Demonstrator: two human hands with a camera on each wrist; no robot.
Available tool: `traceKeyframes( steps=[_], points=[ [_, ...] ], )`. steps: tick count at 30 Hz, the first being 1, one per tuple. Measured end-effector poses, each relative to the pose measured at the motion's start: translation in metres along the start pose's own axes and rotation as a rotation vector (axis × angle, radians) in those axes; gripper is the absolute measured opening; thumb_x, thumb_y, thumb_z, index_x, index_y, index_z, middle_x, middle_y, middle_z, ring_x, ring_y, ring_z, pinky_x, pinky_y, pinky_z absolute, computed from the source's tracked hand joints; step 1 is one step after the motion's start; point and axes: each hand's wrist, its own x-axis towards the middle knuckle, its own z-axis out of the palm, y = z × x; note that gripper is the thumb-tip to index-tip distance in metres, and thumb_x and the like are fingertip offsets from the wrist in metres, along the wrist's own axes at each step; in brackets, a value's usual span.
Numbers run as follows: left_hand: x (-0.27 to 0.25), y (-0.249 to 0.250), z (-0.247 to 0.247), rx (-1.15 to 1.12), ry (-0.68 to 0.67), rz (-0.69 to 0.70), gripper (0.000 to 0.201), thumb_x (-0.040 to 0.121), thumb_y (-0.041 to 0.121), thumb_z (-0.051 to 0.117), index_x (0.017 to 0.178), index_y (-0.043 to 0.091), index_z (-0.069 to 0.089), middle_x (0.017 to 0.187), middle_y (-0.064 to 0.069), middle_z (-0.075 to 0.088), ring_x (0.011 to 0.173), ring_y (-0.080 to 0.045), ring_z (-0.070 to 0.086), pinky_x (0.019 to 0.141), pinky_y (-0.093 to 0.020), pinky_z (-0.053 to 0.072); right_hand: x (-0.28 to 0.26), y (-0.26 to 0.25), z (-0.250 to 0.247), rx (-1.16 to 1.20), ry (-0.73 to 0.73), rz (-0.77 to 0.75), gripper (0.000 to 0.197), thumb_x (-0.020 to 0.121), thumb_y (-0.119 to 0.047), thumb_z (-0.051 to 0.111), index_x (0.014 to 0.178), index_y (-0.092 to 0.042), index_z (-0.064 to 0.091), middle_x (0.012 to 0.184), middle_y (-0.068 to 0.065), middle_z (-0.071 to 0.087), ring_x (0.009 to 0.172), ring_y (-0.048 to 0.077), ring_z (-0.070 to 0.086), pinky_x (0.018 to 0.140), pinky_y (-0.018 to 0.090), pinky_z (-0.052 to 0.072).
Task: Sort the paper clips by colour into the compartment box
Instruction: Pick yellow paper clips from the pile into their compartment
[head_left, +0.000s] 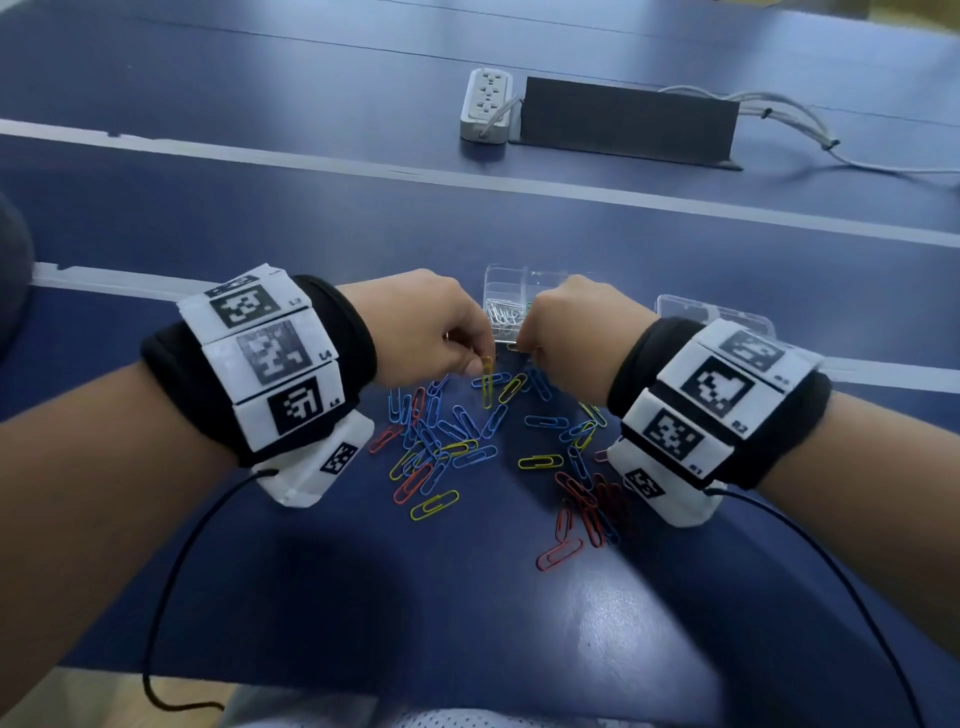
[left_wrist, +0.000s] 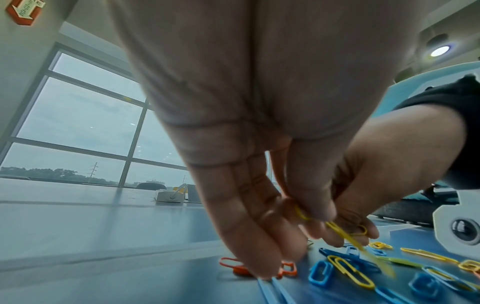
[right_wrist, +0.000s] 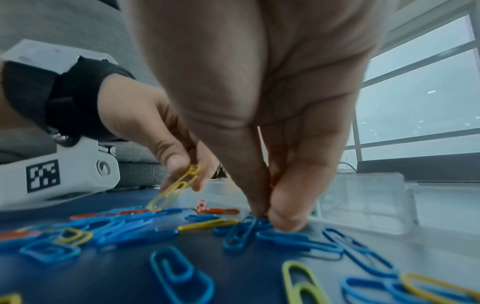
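Loose blue, yellow and red paper clips (head_left: 467, 441) lie scattered on the blue table (head_left: 311, 571). The clear compartment box (head_left: 498, 275) stands just beyond both hands and has white clips (head_left: 501, 314) in one compartment. My left hand (head_left: 480, 364) pinches a yellow paper clip (head_left: 487, 387) that hangs above the pile, also the yellow paper clip (right_wrist: 179, 186) in the right wrist view. My right hand (head_left: 522, 353) has thumb and finger pinched together down among blue clips (right_wrist: 241, 232) beside the box (right_wrist: 363, 201). A yellow clip loop (left_wrist: 359, 230) shows tucked at its fingers.
The box's clear lid (head_left: 691, 309) lies behind my right wrist. A white power strip (head_left: 485, 104), a black block (head_left: 628, 122) and cables (head_left: 800, 119) sit far back. The table's front edge runs near my body.
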Motion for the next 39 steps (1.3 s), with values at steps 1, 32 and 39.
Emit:
traceKeyframes(
  steps=[1, 32, 39],
  points=[
    [0.000, 0.000, 0.001, -0.007, 0.009, -0.008, 0.015, 0.089, 0.020, 0.056, 0.096, 0.025, 0.068, 0.062, 0.013, 0.058, 0.059, 0.003, 0.052, 0.071, -0.021, 0.044, 0.000, 0.000, 0.000, 0.010, -0.007, -0.001, 0.026, 0.085, -0.009, 0.052, 0.106, -0.011, 0.068, 0.092, 0.016, 0.061, 0.084, 0.034, 0.055, 0.067, 0.027, 0.039],
    [0.000, 0.003, 0.005, -0.234, 0.101, -0.099, 0.021, 0.085, 0.013, 0.046, 0.072, 0.023, 0.059, 0.040, 0.013, 0.056, 0.039, 0.001, 0.050, 0.054, -0.017, 0.041, -0.011, 0.026, -0.009, 0.914, -0.243, 0.066, 0.013, 0.085, -0.010, 0.062, 0.072, -0.010, 0.065, 0.068, 0.009, 0.060, 0.055, 0.015, 0.049, 0.056, 0.024, 0.046],
    [-0.001, 0.015, 0.010, 0.112, 0.023, -0.041, 0.018, 0.079, 0.042, 0.063, 0.078, 0.024, 0.066, 0.059, 0.010, 0.050, 0.057, -0.001, 0.045, 0.055, -0.022, 0.037, -0.009, 0.024, -0.005, 1.217, -0.206, 0.168, 0.016, 0.085, -0.001, 0.049, 0.077, -0.011, 0.057, 0.061, 0.005, 0.049, 0.046, 0.013, 0.041, 0.043, 0.018, 0.034]
  ],
)
